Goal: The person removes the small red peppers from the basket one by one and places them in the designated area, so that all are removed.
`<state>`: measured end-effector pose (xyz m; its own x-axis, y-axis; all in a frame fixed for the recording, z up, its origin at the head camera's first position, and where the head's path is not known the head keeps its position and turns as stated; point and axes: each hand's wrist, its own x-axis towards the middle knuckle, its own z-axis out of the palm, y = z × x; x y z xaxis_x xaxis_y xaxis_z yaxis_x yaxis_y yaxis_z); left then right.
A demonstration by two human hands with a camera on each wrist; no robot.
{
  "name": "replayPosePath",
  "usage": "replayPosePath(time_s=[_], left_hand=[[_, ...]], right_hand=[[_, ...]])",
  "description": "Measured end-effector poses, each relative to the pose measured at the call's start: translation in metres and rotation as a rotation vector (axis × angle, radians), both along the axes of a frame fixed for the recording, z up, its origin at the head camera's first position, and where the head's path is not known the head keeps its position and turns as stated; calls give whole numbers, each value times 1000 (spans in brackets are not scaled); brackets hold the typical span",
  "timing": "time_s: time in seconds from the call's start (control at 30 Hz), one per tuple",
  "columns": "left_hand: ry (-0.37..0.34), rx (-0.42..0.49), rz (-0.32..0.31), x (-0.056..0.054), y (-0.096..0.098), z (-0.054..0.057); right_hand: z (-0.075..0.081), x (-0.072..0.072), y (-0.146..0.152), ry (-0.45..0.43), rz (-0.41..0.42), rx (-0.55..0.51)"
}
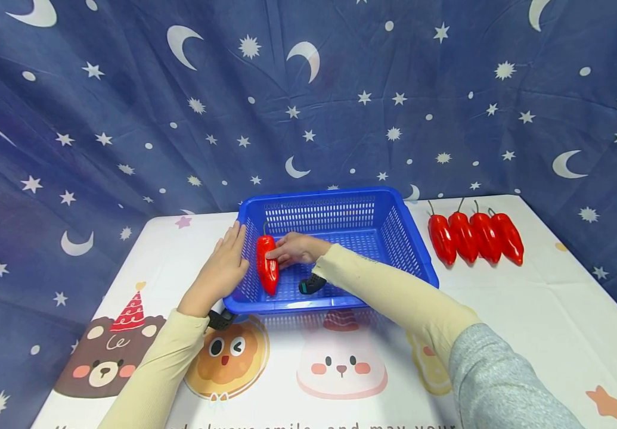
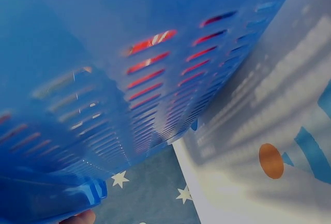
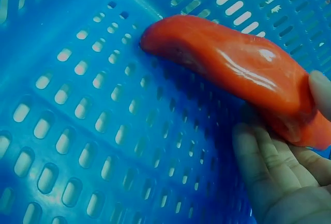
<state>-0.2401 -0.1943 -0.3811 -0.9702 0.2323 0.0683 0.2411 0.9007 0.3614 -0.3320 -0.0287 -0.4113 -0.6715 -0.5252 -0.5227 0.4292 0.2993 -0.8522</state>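
A red chili pepper (image 1: 267, 268) with a thin stem is inside the blue plastic basket (image 1: 335, 304), close to its left wall. My right hand (image 1: 296, 249) reaches into the basket and grips that pepper, thumb on one side and fingers on the other in the right wrist view, where the pepper (image 3: 232, 61) slants above the slotted floor. My left hand (image 1: 221, 268) rests at the basket's left rim with straight fingers. Through the wall slots in the left wrist view, red shows; only a fingertip (image 2: 80, 218) of the left hand appears there.
Several more red peppers (image 1: 474, 238) lie side by side on the table to the right of the basket, stems pointing away. A white tablecloth (image 1: 549, 333) with cartoon prints covers the table. Behind it hangs a blue curtain (image 1: 340, 53) with moons and stars.
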Motion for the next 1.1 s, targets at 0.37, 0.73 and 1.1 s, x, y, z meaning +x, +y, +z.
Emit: replayPosePath(time_s=[0.37, 0.73, 1.1], left_hand=[[5, 2, -1, 0, -1, 0], [-4, -5, 5, 0, 0, 1], [-8, -6, 8, -1, -1, -1]], right_hand=[[2, 1, 0, 21, 32, -35], [7, -1, 3, 77, -3, -152], [20, -7, 8, 99, -72, -184]])
